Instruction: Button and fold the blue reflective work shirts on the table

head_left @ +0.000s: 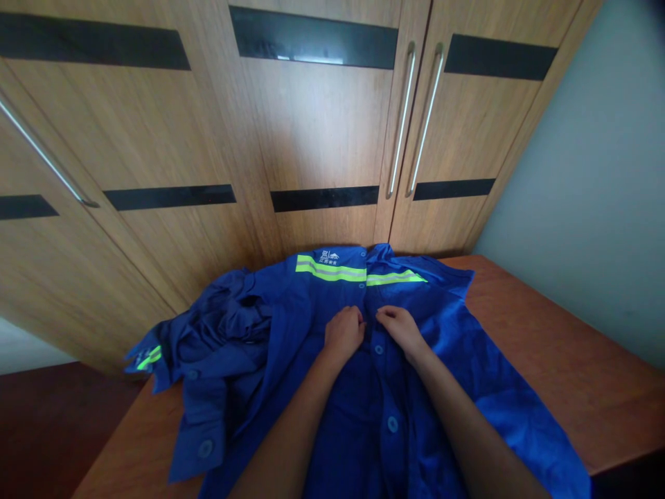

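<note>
A blue work jacket [322, 416] with yellow-green reflective strips lies spread on the wooden table, its collar toward the cabinet. Both hands are at its front opening, just below the chest strip. My left hand [345, 330] is closed, pinching the left front edge. Opposite it, my right hand [400, 327] pinches the other front edge with thumb and fingers. Buttons run down the right edge, with one [379, 350] just under my right hand and another [392, 424] lower. Near the collar the two edges meet at buttons. What lies between my fingertips is too small to tell.
Beside the jacket's left side lies a bunched blue garment or sleeve [233, 326] with a buttoned cuff [200, 430]. Behind stands a wooden cabinet [322, 125] with metal handles [402, 118]. The table [566, 346] extends right toward a pale wall [597, 208].
</note>
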Motion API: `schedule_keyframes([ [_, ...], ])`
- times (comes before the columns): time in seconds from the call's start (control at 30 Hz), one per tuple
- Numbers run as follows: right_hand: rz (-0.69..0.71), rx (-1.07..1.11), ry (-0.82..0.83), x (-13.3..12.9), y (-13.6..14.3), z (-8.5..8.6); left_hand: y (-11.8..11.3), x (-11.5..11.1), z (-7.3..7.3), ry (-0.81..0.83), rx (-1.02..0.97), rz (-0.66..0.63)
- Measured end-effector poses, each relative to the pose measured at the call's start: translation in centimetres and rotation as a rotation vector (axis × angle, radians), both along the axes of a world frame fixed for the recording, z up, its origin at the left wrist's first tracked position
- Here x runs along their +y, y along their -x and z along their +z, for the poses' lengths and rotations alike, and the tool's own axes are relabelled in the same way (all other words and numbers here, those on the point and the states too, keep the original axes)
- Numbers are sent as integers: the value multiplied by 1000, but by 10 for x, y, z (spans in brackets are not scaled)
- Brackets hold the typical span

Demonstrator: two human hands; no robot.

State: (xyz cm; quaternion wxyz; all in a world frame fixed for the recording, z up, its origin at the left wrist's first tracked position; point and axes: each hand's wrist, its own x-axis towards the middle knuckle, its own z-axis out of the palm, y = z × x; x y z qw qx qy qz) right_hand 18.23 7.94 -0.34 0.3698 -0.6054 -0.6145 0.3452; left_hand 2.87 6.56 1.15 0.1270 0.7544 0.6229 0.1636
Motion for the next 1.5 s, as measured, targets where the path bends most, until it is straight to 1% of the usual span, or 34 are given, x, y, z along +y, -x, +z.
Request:
schedule_keyframes([
  [0.17, 14, 212, -21, -2, 2, -1, 6, -2, -4, -23, -123, -19],
  [0.3, 23, 313, -17, -3, 4, -2, 9, 0, -6, -56, -285, 9],
  [0.47, 8, 349, -19, -4, 6, -3, 9, 4, -9, -85, -519, 13],
  [0.63, -1, 316, -74, -5, 7, -3, 6, 5, -12, -111, -645, 10],
  [0.83, 28, 240, -143, -5, 9, -6, 6, 5, -13, -123, -667, 2],
  [1.1, 101, 118, -197, -4, 10, -9, 5, 4, -12, -141, -581, 48],
  [1.27, 151, 112, -189, -6, 11, -8, 3, 3, -12, -150, -564, 44],
  [1.4, 193, 143, -160, -7, 12, -12, 2, 5, -13, -133, -587, 15],
  [1.5, 200, 133, -150, -6, 12, -15, 3, 6, -15, -116, -617, -11],
])
